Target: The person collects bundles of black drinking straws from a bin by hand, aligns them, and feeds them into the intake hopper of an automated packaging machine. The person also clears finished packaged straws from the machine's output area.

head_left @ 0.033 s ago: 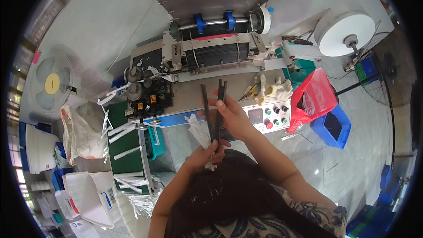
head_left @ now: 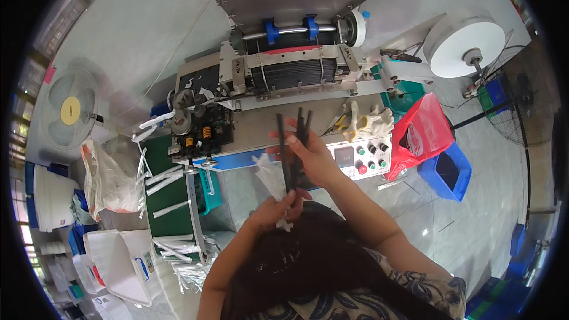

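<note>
My left hand (head_left: 274,212) is closed around the lower ends of a few black straws (head_left: 282,142) and a crumpled strip of white paper wrapping (head_left: 269,175). Higher up, my right hand (head_left: 314,157) grips the same straws between thumb and fingers, and their upper ends fan apart. Both hands are in front of a wrapping machine (head_left: 284,104) whose hopper holds a row of black straws (head_left: 287,76). The paper strip hangs out to the left of the straws, its lower end poking out below my left hand.
White-wrapped sticks (head_left: 172,208) lie on a green conveyor (head_left: 159,172) at left. Gloves (head_left: 370,121) rest above the control panel (head_left: 363,157). A red bag (head_left: 424,127), a blue bin (head_left: 447,172) and a large white paper roll (head_left: 465,47) are at right; a fan (head_left: 70,109) stands far left.
The straws' upper ends have shifted slightly to the right and spread differently between my fingers. The wrapped sticks on the conveyor have moved slightly. Both hands keep their hold.
</note>
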`<state>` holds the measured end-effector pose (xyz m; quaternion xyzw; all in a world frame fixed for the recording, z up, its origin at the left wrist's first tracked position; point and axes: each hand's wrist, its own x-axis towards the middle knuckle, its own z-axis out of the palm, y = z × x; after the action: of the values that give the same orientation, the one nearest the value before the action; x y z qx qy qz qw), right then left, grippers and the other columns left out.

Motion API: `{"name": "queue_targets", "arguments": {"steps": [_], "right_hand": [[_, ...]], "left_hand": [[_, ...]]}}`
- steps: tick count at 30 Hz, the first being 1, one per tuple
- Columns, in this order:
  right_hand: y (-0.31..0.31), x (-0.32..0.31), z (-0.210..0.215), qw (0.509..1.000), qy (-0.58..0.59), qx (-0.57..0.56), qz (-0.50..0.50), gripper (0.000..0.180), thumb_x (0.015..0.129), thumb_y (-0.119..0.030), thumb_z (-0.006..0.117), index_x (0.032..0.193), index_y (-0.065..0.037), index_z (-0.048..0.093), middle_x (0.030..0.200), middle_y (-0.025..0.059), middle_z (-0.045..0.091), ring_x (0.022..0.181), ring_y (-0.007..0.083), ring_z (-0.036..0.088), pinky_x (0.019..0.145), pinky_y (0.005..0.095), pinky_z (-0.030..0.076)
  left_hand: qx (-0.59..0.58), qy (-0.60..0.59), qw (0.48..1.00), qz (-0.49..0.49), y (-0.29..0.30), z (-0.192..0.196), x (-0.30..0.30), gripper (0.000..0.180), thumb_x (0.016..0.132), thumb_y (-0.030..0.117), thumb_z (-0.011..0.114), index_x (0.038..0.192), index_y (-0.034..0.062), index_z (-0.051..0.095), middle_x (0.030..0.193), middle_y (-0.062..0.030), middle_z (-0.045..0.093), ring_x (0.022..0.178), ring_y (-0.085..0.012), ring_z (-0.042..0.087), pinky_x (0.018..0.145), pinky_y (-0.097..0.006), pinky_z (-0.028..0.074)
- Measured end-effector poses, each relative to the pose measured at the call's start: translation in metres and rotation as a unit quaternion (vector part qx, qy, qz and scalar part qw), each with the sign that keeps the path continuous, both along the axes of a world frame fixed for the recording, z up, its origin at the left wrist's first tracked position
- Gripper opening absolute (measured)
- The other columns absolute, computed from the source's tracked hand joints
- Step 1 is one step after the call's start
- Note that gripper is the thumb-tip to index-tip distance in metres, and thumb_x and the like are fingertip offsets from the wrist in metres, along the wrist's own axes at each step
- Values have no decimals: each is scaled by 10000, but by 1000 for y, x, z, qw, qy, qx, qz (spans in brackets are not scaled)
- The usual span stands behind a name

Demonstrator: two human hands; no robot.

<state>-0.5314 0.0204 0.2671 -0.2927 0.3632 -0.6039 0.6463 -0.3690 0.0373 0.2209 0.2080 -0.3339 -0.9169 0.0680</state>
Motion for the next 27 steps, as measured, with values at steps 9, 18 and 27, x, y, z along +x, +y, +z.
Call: {"name": "queue_targets", "arguments": {"steps": [9, 18, 27], "right_hand": [[18, 26, -18, 990, 15, 85, 110, 226, 912, -108, 418, 1091, 22, 466, 1030, 133, 583, 880, 205, 594, 781, 312, 484], [9, -2, 6, 936, 346, 19, -66, 158, 771, -125, 640, 804, 26, 608, 621, 40, 608, 571, 78, 575, 520, 207, 447], [18, -23, 22, 964, 252, 34, -79, 108, 757, -66, 645, 793, 22, 594, 642, 41, 593, 573, 94, 567, 524, 211, 446]], "left_hand": [[-49, -31, 998, 40, 22, -10, 31, 326, 910, 289, 428, 1070, 17, 510, 704, -3, 495, 704, -111, 495, 641, -235, 403], [-83, -21, 996, 36, 21, -12, 36, 348, 915, 288, 432, 1072, -21, 467, 684, -20, 442, 658, -120, 421, 649, -271, 381], [-199, -84, 976, -2, 23, -11, 26, 304, 919, 250, 419, 1054, -18, 468, 664, -7, 460, 621, -92, 424, 612, -233, 367]]}}
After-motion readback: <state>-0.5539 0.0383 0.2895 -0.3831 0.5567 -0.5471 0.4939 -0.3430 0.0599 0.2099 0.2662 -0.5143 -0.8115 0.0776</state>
